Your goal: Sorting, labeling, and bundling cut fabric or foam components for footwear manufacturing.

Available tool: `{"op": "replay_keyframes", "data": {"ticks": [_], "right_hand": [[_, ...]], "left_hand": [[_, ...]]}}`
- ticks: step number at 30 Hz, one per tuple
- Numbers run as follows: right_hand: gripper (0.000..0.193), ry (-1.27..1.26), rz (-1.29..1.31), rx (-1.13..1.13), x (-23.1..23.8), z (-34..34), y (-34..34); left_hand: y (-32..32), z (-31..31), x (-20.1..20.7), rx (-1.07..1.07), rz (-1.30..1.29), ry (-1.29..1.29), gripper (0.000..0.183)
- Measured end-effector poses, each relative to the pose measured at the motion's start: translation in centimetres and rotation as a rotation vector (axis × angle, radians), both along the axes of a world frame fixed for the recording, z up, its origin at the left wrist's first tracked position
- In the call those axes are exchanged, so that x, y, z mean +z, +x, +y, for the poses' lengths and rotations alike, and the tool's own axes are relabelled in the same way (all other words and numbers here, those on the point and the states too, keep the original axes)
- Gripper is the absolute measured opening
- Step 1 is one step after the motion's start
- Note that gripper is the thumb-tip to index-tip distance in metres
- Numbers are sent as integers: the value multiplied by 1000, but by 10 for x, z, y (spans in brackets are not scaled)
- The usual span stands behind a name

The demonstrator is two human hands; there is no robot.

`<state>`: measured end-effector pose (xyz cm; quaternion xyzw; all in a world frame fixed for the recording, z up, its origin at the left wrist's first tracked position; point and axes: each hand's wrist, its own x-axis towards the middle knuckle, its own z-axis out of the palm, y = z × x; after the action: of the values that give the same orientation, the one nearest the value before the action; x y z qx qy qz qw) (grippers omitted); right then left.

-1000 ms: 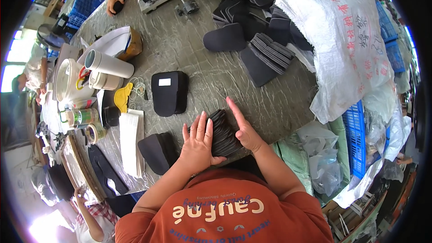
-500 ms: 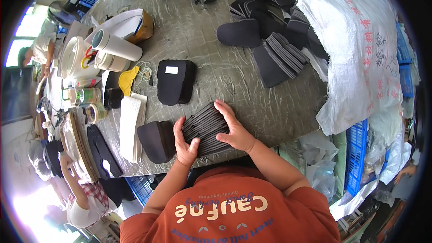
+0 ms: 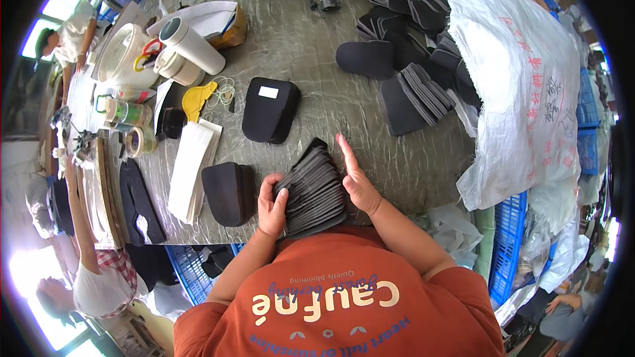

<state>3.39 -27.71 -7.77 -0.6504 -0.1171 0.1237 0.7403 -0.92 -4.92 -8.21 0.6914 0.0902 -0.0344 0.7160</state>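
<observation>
A fanned stack of thin black fabric pads [image 3: 314,188] stands on edge at the table's near side, close to my body. My left hand [image 3: 272,206] grips the left side of the stack, thumb and fingers bent against it. My right hand [image 3: 359,186] is held open just right of the stack, its fingers stretched out and apart from the pads. Left of my left hand sits a neat black stack of pads [image 3: 228,193]. Farther back lies another black stack [image 3: 270,111] with a white label [image 3: 268,92] on top.
Loose black pads [image 3: 407,96] spill from a white woven sack [image 3: 522,86] at right. White paper strips [image 3: 192,175], a yellow piece [image 3: 197,100], rubber bands [image 3: 223,92], tape [image 3: 140,140] and a white tumbler [image 3: 192,46] are at left. Blue crates [image 3: 508,248] stand below the table.
My right hand has come off the pads and straightened beside them. The stack has fanned and tilted, its far end now rising to a point. The whole view has shifted slightly.
</observation>
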Motion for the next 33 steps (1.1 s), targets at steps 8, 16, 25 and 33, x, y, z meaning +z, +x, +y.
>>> {"op": "replay_keyframes", "data": {"ticks": [8, 16, 25, 33], "right_hand": [[92, -157, -95, 122, 10, 7, -6], [92, -191, 12, 111, 6, 12, -15], [100, -90, 22, 113, 9, 8, -17], [97, -109, -3, 41, 3, 6, -23]], "left_hand": [[-5, 11, 8, -270, -325, 307, 59], [-8, 1, -16, -108, -100, 169, 66], [-4, 10, 4, -179, -289, 438, 83], [10, 17, 85, -909, -277, 998, 105]]}}
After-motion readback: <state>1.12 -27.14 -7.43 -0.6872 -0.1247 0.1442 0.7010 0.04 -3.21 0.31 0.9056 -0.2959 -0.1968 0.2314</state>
